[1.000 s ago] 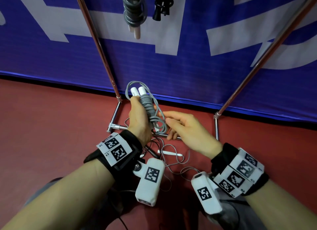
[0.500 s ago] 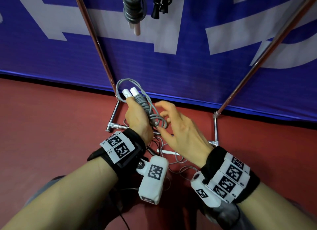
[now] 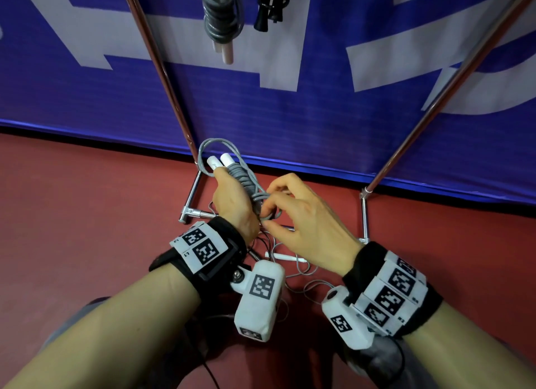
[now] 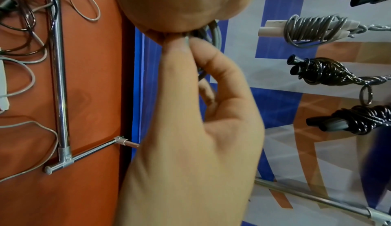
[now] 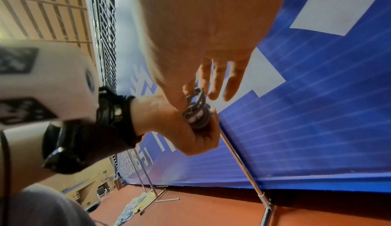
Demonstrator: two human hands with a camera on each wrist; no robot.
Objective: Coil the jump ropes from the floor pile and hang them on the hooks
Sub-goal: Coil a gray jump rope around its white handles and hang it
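My left hand (image 3: 232,200) grips a grey jump rope (image 3: 246,179) wound round its two white handles (image 3: 218,161), with one loop standing out above them. My right hand (image 3: 275,211) is against the bundle's lower end. In the right wrist view its thumb and forefinger pinch a grey loop (image 5: 196,99) there, and the other fingers (image 5: 230,82) stay straight. The loose floor pile (image 3: 290,261) of thin cords and a white handle lies under my wrists. Coiled ropes hang above: one grey (image 3: 220,14), one black (image 3: 271,5).
Two slanted metal rack poles (image 3: 162,69) (image 3: 435,78) meet chrome base bars (image 3: 194,197) on the red floor, in front of a blue and white banner (image 3: 290,121). The left wrist view shows three hung coils (image 4: 313,29) (image 4: 325,72) (image 4: 359,122). My knee (image 5: 42,209) is below.
My right hand has moved left from an open pose beside the bundle and now pinches the cord at its lower end. The left hand holds the bundle a little further left.
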